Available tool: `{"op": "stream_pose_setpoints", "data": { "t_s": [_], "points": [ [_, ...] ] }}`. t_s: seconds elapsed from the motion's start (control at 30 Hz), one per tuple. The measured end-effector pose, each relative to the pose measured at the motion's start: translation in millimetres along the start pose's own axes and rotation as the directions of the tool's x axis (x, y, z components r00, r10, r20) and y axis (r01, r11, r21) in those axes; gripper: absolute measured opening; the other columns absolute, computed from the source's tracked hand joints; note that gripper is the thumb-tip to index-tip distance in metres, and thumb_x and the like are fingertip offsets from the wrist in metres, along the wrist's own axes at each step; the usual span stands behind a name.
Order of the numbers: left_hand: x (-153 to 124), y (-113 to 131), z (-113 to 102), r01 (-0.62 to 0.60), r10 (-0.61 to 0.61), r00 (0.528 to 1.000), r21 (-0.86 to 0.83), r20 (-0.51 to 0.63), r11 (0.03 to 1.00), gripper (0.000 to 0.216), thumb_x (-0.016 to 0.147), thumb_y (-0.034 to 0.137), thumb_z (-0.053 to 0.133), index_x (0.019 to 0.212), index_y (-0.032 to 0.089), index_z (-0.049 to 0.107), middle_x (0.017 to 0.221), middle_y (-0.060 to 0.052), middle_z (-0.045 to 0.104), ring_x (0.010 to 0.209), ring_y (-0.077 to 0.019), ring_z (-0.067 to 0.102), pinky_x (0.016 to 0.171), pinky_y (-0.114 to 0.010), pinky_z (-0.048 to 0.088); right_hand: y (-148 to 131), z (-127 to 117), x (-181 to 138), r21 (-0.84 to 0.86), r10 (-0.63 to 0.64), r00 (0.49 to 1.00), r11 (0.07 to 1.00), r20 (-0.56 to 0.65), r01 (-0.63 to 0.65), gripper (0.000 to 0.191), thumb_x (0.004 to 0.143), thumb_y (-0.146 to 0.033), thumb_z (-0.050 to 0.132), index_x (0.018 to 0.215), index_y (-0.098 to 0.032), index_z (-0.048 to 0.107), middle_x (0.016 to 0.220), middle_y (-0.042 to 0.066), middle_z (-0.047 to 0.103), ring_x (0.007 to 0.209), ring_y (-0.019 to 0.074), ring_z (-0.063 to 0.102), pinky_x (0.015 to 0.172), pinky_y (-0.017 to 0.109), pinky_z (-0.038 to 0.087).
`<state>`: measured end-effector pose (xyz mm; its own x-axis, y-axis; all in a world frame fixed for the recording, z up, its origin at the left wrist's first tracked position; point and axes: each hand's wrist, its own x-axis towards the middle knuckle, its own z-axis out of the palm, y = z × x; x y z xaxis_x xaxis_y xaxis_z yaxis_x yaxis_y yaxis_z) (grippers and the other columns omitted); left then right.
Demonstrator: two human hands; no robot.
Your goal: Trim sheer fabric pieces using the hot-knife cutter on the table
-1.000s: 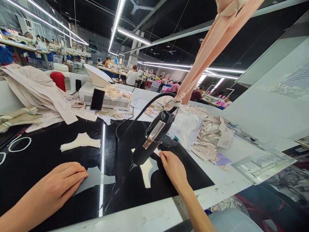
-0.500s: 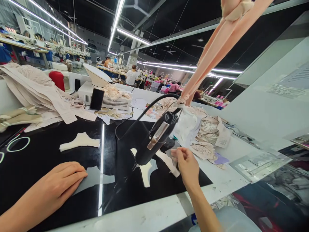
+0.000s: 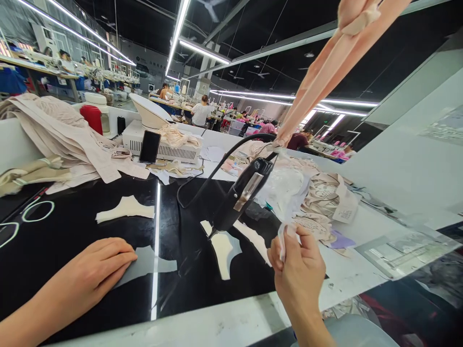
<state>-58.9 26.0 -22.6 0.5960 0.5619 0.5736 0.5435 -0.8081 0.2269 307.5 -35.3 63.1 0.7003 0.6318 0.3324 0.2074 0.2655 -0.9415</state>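
My left hand point(image 3: 97, 265) lies palm down with its fingers stretched out on a grey sheer cut fabric piece point(image 3: 164, 265). Between the thumb and fingers of my right hand point(image 3: 298, 262) is a thin whitish sheer fabric piece point(image 3: 281, 238), raised above the table's edge. A black pen-shaped power tool point(image 3: 240, 197) with a metal plate hangs between the hands on a knotted peach fabric strip point(image 3: 307, 82). Its tip is over a cream fabric piece point(image 3: 222, 248) backed by a grey one. One cream strip point(image 3: 253, 241) lies partly behind the tool; another cream piece point(image 3: 126, 208) lies farther left.
Black scissors point(image 3: 38, 210) lie at the left. Behind are piled beige fabric point(image 3: 65, 130), a phone point(image 3: 149, 146) against a white vented box point(image 3: 181, 152), and a red thread cone point(image 3: 91, 119). Lace pieces point(image 3: 320, 193) are heaped at the right. Several people sit at distant sewing tables.
My right hand has lifted the sheer piece off the table, up and to the right, and turned it. My left hand stays on the grey piece. The view has shifted slightly.
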Motion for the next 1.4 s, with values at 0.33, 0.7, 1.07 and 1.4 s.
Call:
{"op": "stream_pose_setpoints", "data": {
  "t_s": [0.33, 0.7, 1.07, 1.4],
  "points": [
    [23.0, 31.7, -25.0, 0.222, -0.167, 0.974, -0.507, 0.151, 0.833, 0.022, 0.101, 0.032, 0.055, 0.110, 0.023, 0.073, 0.103, -0.005, 0.071, 0.097, -0.0164, 0.065, 0.089, -0.025, 0.051, -18.8, 79.3, -102.7, -0.164, 0.221, 0.584, 0.975, 0.781, -0.149, 0.034, 0.094, -0.054, 0.055, 0.088, -0.022, 0.064, 0.049, -0.008, 0.042, 0.045, 0.0100, 0.037, 0.048, 0.022, 0.032],
    [30.9, 42.2, -23.4, 0.568, -0.503, 0.760, -0.797, 0.412, 0.205, 0.032, 0.085, 0.048, 0.073, 0.085, 0.017, 0.063, 0.078, 0.000, 0.060, 0.072, -0.0135, 0.054, 0.069, -0.026, 0.044, -5.9, 120.1, -108.3, -0.241, 0.286, 0.473, 0.958, 0.834, -0.154, 0.039, 0.089, -0.062, 0.059, 0.084, -0.023, 0.064, 0.049, -0.007, 0.041, 0.046, 0.0107, 0.037, 0.044, 0.021, 0.028],
    [31.7, 40.5, -17.8, 0.526, -0.518, 0.725, -0.850, 0.454, -0.009, 0.042, 0.081, 0.055, 0.077, 0.081, 0.016, 0.061, 0.072, 0.001, 0.057, 0.067, -0.0110, 0.053, 0.068, -0.026, 0.048, 2.1, 120.3, -106.3, -0.235, 0.355, 0.413, 0.920, 0.839, -0.313, 0.047, 0.083, -0.067, 0.066, 0.085, -0.020, 0.065, 0.049, -0.009, 0.037, 0.044, 0.0076, 0.031, 0.043, 0.020, 0.022],
    [40.2, 34.2, -30.4, 0.584, -0.675, 0.614, -0.810, 0.408, 0.042, 0.047, 0.079, 0.058, 0.074, 0.069, 0.017, 0.054, 0.063, 0.003, 0.054, 0.059, -0.0098, 0.049, 0.057, -0.022, 0.042, 10.7, 101.3, -87.6, -0.316, 0.506, 0.395, 0.833, 0.767, -0.454, 0.052, 0.071, -0.069, 0.077, 0.087, -0.020, 0.068, 0.063, -0.007, 0.052, 0.039, 0.0011, 0.031, 0.041, 0.019, 0.020]
  ]
}}
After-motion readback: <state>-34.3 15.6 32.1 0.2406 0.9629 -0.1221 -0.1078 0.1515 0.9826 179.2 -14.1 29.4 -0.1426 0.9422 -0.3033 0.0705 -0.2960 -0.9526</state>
